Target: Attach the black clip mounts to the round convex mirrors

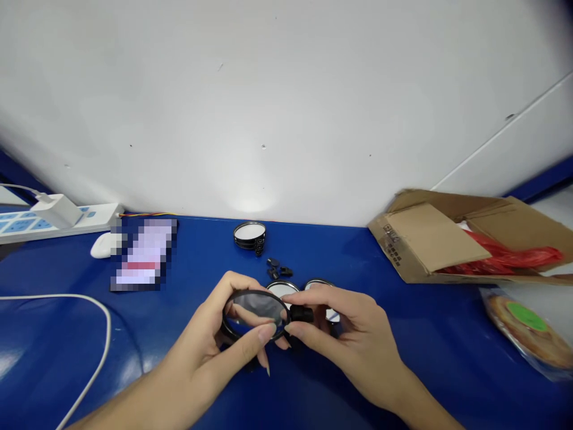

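Observation:
My left hand (224, 346) grips a round black-rimmed mirror (253, 310) by its edge, with the thumb on the glass. At the mirror's right side, my right hand (353, 328) pinches a small black clamp-like fitting (301, 313) against the rim. I cannot tell whether the two are joined. Behind the hands lie two more round mirrors, one at the middle (283, 289) and one partly covered by my right fingers. Several small black fittings (278, 269) sit just beyond them. Farther back is a stack of round mirrors (249, 234).
On the right stand an open cardboard box (430, 239) holding red plastic (505, 254) and a wrapped round item (528, 322) with a green label. At left are a phone (145, 254), a white case (107, 245), a power strip (98, 218) and a white cable (107, 328). A white wall (268, 107) closes the back.

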`<state>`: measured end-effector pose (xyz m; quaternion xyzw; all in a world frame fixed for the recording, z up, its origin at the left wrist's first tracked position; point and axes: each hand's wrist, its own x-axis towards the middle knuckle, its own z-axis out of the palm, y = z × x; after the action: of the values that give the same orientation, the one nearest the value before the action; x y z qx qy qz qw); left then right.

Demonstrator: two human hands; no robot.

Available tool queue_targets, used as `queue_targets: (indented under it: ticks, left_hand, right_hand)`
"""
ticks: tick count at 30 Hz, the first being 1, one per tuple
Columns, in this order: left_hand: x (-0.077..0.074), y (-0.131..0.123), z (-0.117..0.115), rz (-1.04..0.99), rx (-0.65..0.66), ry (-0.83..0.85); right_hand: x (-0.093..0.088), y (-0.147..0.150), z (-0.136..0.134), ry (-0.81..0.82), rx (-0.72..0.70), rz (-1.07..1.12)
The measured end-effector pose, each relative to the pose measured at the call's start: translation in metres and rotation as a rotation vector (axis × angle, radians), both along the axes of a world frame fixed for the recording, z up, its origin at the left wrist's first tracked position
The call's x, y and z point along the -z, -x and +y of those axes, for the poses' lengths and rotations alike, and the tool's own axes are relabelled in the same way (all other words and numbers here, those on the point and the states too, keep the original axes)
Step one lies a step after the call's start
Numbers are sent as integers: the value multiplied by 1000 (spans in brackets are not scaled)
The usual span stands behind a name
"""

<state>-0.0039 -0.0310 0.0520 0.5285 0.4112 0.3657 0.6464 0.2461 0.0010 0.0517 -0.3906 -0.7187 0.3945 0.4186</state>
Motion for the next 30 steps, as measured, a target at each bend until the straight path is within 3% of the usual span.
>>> queue_targets:
  ticks: [4,10,17,30]
  left_hand:
    - [2,-6,7,-158,-75,53]
    - [7,-3,20,-148,-74,104]
    - [17,-1,23,-304,-137,154]
    - [15,0,24,-271,-201,130]
  right_hand:
    - [0,-6,5,-154,-3,-51]
    - [8,-7,7,-336,28,-64]
    - [8,-6,7,-409,105,-84]
    - [4,-11,11,-445,9,-137]
